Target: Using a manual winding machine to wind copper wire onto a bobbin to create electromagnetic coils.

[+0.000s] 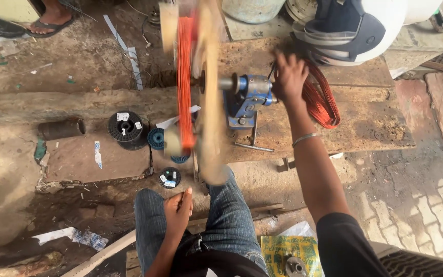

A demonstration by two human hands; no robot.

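Observation:
A blue hand-cranked winding machine (246, 98) is bolted to a worn wooden bench (365, 123). On its shaft spins a blurred wooden former (207, 92) wound with orange copper wire (184, 77). My right hand (289, 77) is closed on the crank handle at the machine's right side. A loose coil of orange wire (320, 100) lies on the bench just behind that hand. My left hand (178, 209) rests loosely curled between my knees, with thumb raised; whether a thin wire runs through it cannot be told.
Black and blue empty spools (125, 128) (156, 138) (170, 177) lie on the ground at left, beside a dark cylinder (61, 128). A white-and-dark helmet (355, 28) sits at the bench's back. Another person's sandalled foot (51, 18) is at top left. A yellow packet (288, 254) lies by my leg.

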